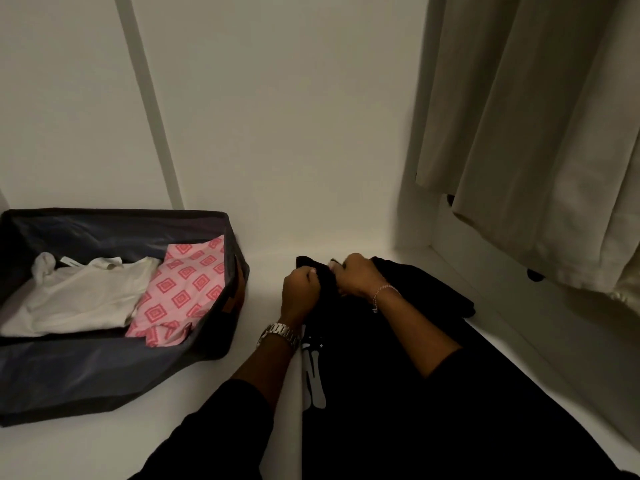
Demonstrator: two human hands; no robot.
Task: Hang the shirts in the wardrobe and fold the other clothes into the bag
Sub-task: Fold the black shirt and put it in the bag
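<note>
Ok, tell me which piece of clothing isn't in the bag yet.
The black garment, gripped by both the left hand and right hand. The white top and pink patterned cloth already lie inside the bag.

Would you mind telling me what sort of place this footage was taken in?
Probably a bedroom or dressing corner at home. Pale curtains hang on the right, an open dark fabric bag holds a folded white garment and a pink patterned cloth, and both hands grip a black garment on a white surface.
</note>
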